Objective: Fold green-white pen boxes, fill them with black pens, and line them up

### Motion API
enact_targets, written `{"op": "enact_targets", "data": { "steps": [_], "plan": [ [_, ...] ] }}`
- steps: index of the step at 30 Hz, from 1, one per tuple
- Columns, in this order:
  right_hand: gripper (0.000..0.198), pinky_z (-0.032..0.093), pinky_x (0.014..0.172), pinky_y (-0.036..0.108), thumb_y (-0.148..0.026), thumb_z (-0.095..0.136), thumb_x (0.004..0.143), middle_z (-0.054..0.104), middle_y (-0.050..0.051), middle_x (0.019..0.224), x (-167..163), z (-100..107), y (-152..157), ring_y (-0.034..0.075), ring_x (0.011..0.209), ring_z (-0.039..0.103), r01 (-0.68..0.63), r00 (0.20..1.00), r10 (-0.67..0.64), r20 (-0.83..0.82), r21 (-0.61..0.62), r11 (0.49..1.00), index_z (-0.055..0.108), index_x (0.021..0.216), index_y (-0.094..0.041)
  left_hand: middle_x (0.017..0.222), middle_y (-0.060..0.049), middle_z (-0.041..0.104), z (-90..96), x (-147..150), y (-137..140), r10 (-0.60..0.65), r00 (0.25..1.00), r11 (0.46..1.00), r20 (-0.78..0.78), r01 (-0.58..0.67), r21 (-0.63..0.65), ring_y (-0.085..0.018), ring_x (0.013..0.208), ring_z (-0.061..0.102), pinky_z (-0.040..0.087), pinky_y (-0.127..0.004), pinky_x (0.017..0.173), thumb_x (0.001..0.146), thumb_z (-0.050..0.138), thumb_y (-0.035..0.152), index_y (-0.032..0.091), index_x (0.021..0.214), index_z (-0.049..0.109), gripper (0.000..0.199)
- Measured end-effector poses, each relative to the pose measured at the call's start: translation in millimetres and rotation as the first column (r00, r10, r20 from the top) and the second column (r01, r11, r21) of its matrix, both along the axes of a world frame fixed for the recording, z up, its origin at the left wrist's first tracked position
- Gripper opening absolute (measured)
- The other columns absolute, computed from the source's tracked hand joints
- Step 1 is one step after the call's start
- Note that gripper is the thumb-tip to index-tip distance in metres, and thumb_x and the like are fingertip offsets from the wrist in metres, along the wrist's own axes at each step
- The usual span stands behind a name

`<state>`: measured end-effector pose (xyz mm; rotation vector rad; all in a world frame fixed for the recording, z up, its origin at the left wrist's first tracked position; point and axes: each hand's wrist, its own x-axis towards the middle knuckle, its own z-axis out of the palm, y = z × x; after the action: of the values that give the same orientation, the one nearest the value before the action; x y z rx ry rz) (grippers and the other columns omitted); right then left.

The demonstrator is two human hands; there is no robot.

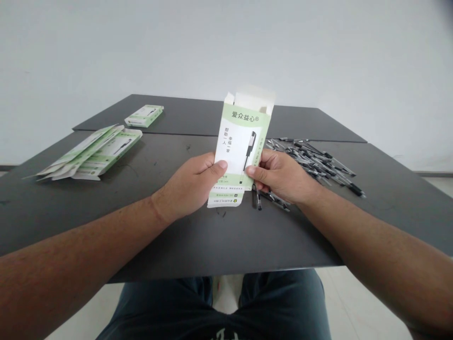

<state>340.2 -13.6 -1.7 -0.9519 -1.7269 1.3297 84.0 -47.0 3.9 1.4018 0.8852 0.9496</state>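
Over the dark table [212, 245], a green-and-white carton [235, 146], top flap [253, 99] raised and bottom flap [226, 199] hanging, is held up between the left hand [191, 184], clamped on its left edge with thumb across the front, and the right hand [285, 175], pinching its lower right edge near loose pens [318, 163].

From my remote post, I had the left hand [189, 184] and the right hand [286, 175] pinching a green-and-white pen carton [235, 146] mid-frame, its end flaps unfolded. Right of centre, I saw clear-barrelled pens [314, 161] heaped on the dark table [177, 250]; at left, overlapping cartons [88, 158]; at upper left, a boxed-up carton [144, 116].
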Motion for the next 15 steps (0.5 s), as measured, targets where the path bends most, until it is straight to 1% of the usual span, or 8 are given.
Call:
{"op": "enact_targets", "data": {
  "steps": [3,5,8,11,13,15],
  "plan": [
    [0.042,0.039,0.042,0.022,-0.058,0.098,0.093,0.075,-0.001,0.072,0,3,-2,0.01,0.05,0.051,-0.017,1.0,0.017,0.0,0.01,1.0,0.084,0.107,-0.021,0.128,-0.013,0.089,-1.7,1,0,-0.022,1.0,0.999,0.004,0.022,0.025,-0.038,0.117,0.085,0.07,-0.05,0.102,0.103,0.08,0.059,0.02,0.133,0.086,0.049],
    [0.037,0.036,0.041,0.022,-0.055,0.098,0.094,0.075,-0.002,0.072,0,5,-3,0.01,0.048,0.048,-0.035,0.999,0.035,-0.011,0.003,0.999,0.084,0.104,-0.022,0.126,-0.012,0.09,-0.6,1,-1,-0.004,0.999,0.998,-0.038,0.006,0.055,-0.038,0.118,0.084,0.07,-0.049,0.101,0.104,0.079,0.058,0.02,0.126,0.087,0.044],
    [0.032,0.033,0.039,0.022,-0.052,0.098,0.094,0.072,-0.003,0.067,-1,8,-4,0.01,0.046,0.046,-0.083,0.996,0.083,-0.015,-0.02,0.996,0.084,0.101,-0.023,0.118,-0.011,0.091,5.2,0,-1,0.104,0.98,0.986,-0.167,-0.079,0.149,-0.037,0.109,0.084,0.069,-0.045,0.092,0.105,0.076,0.058,0.02,0.115,0.088,0.041],
    [0.031,0.033,0.039,0.021,-0.048,0.1,0.091,0.073,-0.003,0.067,-3,10,-7,0.009,0.046,0.045,-0.16,0.987,0.158,-0.032,-0.073,0.984,0.084,0.098,-0.022,0.113,-0.01,0.092,9.8,-1,1,0.234,0.935,0.95,-0.268,-0.161,0.268,-0.033,0.098,0.084,0.065,-0.042,0.084,0.104,0.076,0.057,0.019,0.109,0.086,0.04],
    [0.033,0.034,0.04,0.021,-0.047,0.102,0.088,0.073,-0.004,0.067,-5,11,-9,0.008,0.046,0.046,-0.189,0.981,0.183,-0.058,-0.11,0.976,0.082,0.095,-0.021,0.113,-0.01,0.092,9.1,-3,3,0.234,0.937,0.951,-0.257,-0.167,0.26,-0.033,0.098,0.084,0.065,-0.042,0.084,0.104,0.076,0.057,0.02,0.11,0.086,0.04],
    [0.036,0.036,0.04,0.02,-0.048,0.102,0.087,0.073,-0.004,0.066,-6,9,-10,0.008,0.047,0.049,-0.184,0.982,0.176,-0.071,-0.13,0.974,0.081,0.094,-0.02,0.115,-0.011,0.092,6.2,-4,5,0.173,0.965,0.972,-0.197,-0.135,0.193,-0.036,0.105,0.085,0.067,-0.043,0.087,0.103,0.078,0.058,0.02,0.113,0.087,0.041]
  ]
}}
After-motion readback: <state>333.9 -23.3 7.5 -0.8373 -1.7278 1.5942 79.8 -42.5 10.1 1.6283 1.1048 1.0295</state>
